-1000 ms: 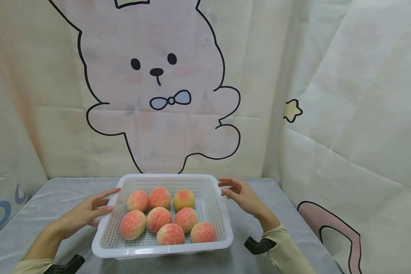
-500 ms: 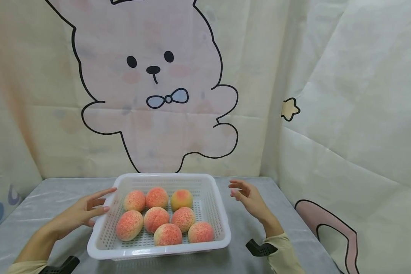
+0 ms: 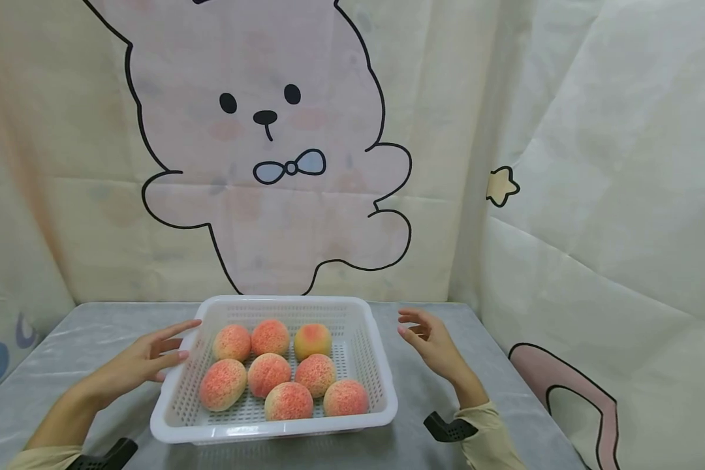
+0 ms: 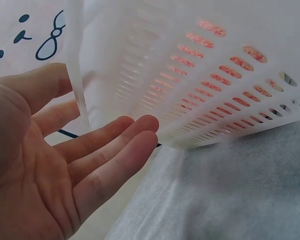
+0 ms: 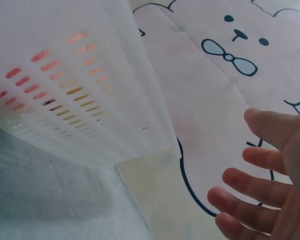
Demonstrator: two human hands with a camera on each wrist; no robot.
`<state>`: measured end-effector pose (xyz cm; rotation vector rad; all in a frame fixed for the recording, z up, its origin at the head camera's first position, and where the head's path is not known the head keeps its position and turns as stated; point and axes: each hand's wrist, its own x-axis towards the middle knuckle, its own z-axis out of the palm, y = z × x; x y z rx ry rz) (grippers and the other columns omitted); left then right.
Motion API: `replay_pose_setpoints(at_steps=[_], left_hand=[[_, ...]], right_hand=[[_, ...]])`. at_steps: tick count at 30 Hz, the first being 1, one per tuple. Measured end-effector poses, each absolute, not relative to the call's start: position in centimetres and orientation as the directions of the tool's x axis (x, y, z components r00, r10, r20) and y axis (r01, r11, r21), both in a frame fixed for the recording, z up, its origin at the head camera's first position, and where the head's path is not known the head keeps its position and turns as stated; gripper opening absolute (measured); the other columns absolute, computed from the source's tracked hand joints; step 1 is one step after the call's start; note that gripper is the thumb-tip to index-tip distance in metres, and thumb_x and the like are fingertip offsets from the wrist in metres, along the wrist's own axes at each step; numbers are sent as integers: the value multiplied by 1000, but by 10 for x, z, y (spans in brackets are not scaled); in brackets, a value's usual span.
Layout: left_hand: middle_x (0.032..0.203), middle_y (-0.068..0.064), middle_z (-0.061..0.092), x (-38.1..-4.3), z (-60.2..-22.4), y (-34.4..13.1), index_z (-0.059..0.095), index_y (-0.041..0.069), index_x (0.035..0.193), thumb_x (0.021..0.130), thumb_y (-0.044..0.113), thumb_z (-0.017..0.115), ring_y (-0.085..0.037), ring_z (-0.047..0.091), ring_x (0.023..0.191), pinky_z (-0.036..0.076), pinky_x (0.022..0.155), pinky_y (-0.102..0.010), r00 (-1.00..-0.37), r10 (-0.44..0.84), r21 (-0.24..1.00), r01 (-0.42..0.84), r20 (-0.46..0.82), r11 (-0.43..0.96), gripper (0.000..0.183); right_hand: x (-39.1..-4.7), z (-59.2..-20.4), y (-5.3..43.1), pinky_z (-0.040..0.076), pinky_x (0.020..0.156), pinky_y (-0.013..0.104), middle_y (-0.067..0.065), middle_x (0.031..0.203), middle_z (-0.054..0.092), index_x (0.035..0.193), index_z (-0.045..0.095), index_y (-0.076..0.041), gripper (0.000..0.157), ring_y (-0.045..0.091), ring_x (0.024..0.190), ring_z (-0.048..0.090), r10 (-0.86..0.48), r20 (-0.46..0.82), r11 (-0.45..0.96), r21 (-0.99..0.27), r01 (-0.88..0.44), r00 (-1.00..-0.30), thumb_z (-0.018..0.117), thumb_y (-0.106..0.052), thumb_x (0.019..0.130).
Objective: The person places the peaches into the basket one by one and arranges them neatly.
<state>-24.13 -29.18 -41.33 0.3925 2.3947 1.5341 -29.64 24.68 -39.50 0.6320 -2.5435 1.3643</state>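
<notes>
A white perforated plastic basket (image 3: 276, 429) stands on the grey-covered table. Inside lie several pink-red peaches (image 3: 268, 375) and one yellower peach (image 3: 313, 341). My left hand (image 3: 143, 358) is at the basket's left rim, its index finger and thumb reaching the edge in the head view. The left wrist view has its fingers (image 4: 110, 165) extended beneath the rim beside the slotted wall; two digits pass partly behind the rim, so firm contact cannot be told. Apart from the basket's right side, my right hand (image 3: 437, 346) hangs with loosely bent fingers and holds nothing.
Behind the table (image 3: 129, 320) hangs a cream curtain with a pink cartoon bear (image 3: 270, 215). Another curtain (image 3: 593, 261) closes off the right side. A black wrist device (image 3: 449, 427) sits at each sleeve.
My right hand has moved right, away from the basket's right rim, and now stands off it. My left hand remains at the left rim. The view has shifted slightly; peaches keep their places.
</notes>
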Motion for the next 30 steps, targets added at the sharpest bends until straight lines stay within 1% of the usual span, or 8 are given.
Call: replay_pose_setpoints(at_steps=[4, 6, 11, 18, 20, 24, 27, 30], left_hand=[[158, -33, 33, -242, -411, -292, 15, 15, 163, 106, 29, 51, -1, 64, 111, 59, 85, -42, -930, 359, 920, 68, -82, 387, 68], [158, -33, 34, -242, -411, -291, 15, 15, 163, 107, 29, 50, 6, 63, 108, 59, 87, -45, -933, 350, 923, 64, -79, 381, 68], [155, -33, 38, -242, -411, -292, 18, 12, 162, 107, 29, 50, 7, 60, 110, 60, 87, -48, -946, 321, 914, 96, -39, 394, 67], [145, -38, 47, -245, -418, -297, 25, 1, 158, 107, 24, 51, 7, 63, 101, 61, 76, -39, -964, 244, 870, 209, 106, 448, 61], [139, -39, 52, -247, -421, -297, 30, -2, 155, 106, 20, 52, 1, 67, 96, 61, 71, -35, -962, 214, 837, 253, 167, 484, 58], [131, -39, 58, -248, -424, -291, 39, -3, 150, 104, 19, 56, -28, 73, 97, 59, 66, -33, -960, 137, 747, 275, 243, 605, 54], [128, -35, 61, -246, -424, -288, 44, 0, 148, 104, 23, 57, -46, 69, 101, 59, 68, -42, -959, 85, 663, 249, 269, 706, 52], [127, -31, 64, -245, -423, -287, 47, 2, 146, 104, 25, 57, -46, 68, 104, 56, 72, -54, -951, 56, 574, 229, 303, 786, 49]], right_hand=[[-297, -394, 247, 55, 83, 30, 21, 124, 68, 133, 61, -3, 39, 32, 106, 70, -258, 358, 540, -717, -441, -898, 67, -19, 98], [-298, -394, 247, 56, 83, 32, 21, 124, 69, 133, 61, -4, 40, 30, 104, 70, -247, 358, 568, -700, -434, -901, 68, -20, 97], [-300, -396, 245, 56, 82, 35, 19, 124, 69, 132, 62, -6, 41, 28, 101, 71, -217, 346, 623, -670, -403, -913, 71, -19, 95], [-305, -402, 243, 56, 84, 41, 15, 129, 68, 132, 63, -5, 41, 33, 107, 66, -208, 364, 690, -603, -400, -908, 73, -18, 93], [-305, -404, 244, 55, 85, 44, 15, 130, 67, 131, 63, -5, 42, 35, 109, 65, -201, 370, 697, -596, -398, -907, 73, -17, 93], [-305, -407, 246, 54, 85, 42, 15, 129, 67, 131, 63, -4, 42, 33, 110, 64, -193, 381, 715, -577, -395, -904, 74, -17, 92], [-305, -408, 247, 54, 85, 44, 16, 130, 67, 131, 63, -4, 43, 34, 111, 63, -194, 387, 724, -563, -398, -901, 74, -18, 92], [-305, -410, 248, 54, 87, 49, 17, 131, 66, 131, 63, -3, 44, 36, 113, 62, -195, 404, 751, -525, -401, -894, 75, -19, 92]])
